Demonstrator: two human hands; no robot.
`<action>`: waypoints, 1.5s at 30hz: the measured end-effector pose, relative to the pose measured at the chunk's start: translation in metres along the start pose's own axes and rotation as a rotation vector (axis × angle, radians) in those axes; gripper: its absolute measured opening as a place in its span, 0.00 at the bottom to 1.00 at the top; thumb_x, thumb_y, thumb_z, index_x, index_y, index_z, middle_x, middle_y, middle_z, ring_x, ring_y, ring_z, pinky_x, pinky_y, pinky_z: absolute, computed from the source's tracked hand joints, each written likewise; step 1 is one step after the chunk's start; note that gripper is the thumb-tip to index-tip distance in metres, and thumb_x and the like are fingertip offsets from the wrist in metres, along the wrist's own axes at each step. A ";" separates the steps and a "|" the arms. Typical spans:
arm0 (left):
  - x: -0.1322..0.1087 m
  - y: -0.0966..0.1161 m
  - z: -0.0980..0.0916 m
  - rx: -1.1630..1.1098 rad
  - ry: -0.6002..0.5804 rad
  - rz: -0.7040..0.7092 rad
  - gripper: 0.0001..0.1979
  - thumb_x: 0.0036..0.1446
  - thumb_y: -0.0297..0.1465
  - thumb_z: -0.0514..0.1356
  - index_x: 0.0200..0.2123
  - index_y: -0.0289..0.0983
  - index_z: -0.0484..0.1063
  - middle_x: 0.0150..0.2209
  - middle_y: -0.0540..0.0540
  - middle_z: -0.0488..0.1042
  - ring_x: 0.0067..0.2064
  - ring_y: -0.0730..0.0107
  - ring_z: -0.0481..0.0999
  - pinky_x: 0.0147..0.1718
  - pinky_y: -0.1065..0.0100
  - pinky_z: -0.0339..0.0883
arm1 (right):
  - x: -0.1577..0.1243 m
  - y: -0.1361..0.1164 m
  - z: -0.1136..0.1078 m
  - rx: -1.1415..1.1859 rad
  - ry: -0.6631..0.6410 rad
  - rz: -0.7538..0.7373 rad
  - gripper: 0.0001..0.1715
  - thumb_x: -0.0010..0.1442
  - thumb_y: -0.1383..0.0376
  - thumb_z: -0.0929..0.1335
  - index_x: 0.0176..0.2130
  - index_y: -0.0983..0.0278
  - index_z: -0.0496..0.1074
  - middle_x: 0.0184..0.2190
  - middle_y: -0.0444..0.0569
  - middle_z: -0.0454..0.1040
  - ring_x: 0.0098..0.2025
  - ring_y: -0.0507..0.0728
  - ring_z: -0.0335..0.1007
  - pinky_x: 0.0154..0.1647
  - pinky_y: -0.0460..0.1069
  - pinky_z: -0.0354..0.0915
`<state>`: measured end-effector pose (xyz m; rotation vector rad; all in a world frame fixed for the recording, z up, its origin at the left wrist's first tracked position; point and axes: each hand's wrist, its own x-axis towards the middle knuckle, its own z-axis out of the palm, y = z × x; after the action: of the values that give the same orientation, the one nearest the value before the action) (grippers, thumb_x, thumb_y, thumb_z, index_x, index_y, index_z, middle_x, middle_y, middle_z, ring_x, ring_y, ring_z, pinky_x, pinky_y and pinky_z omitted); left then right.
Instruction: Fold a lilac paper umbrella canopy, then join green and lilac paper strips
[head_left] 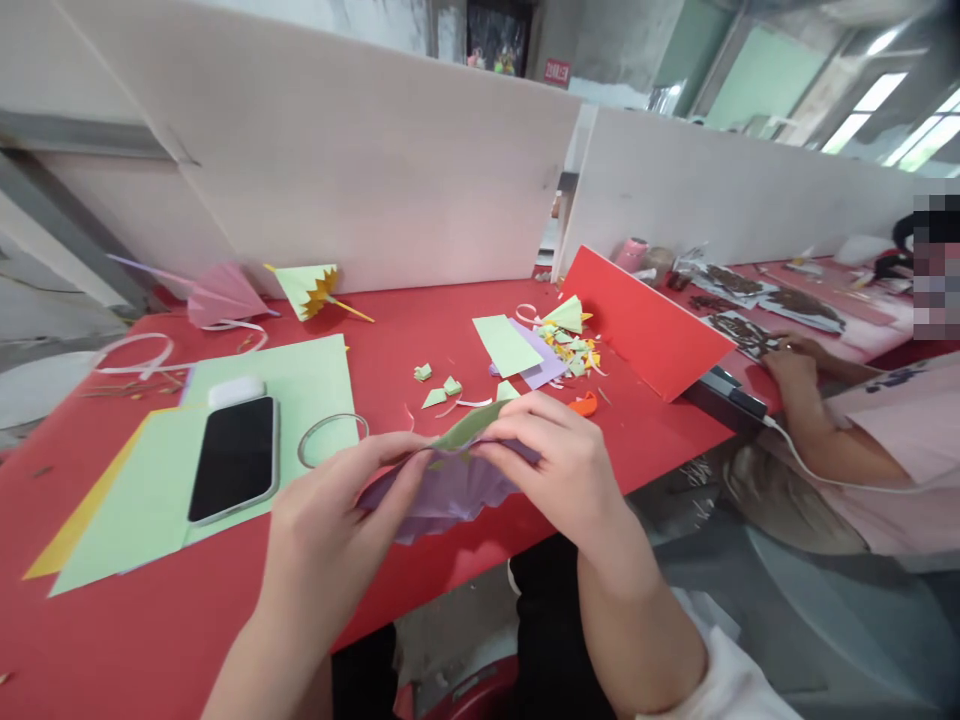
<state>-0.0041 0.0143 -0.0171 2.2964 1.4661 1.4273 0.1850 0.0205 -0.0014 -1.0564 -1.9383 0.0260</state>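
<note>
Between my hands, above the table's front edge, is a folded purple and green paper piece (454, 500). Its purple side hangs toward me in pleats, and a green layer shows along the top. My left hand (341, 500) pinches its left end between thumb and fingers. At the upper right part, my right hand (559, 460) grips the same paper with thumb and fingertips. Just beyond my hands lie small green paper scraps (451, 386) and an orange tool (583, 404), partly hidden by my right hand.
On the left, a phone (234, 460) and a white case (236, 391) rest on green sheets (315, 380). Behind stand a pink paper umbrella (225, 295) and a green one (304, 290). A red board (645, 320) leans at right, near a co-worker's arm (810, 400).
</note>
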 end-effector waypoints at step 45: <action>-0.001 0.010 -0.001 -0.054 -0.074 0.084 0.05 0.55 0.26 0.60 0.36 0.39 0.73 0.29 0.55 0.76 0.28 0.80 0.72 0.28 0.77 0.64 | -0.002 -0.008 0.006 -0.118 0.131 -0.056 0.06 0.56 0.68 0.68 0.27 0.66 0.70 0.25 0.46 0.70 0.29 0.49 0.66 0.30 0.44 0.62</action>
<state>0.0018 0.0079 -0.0123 2.3771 1.3105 1.3679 0.1763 0.0164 -0.0031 -1.0532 -1.8676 -0.1860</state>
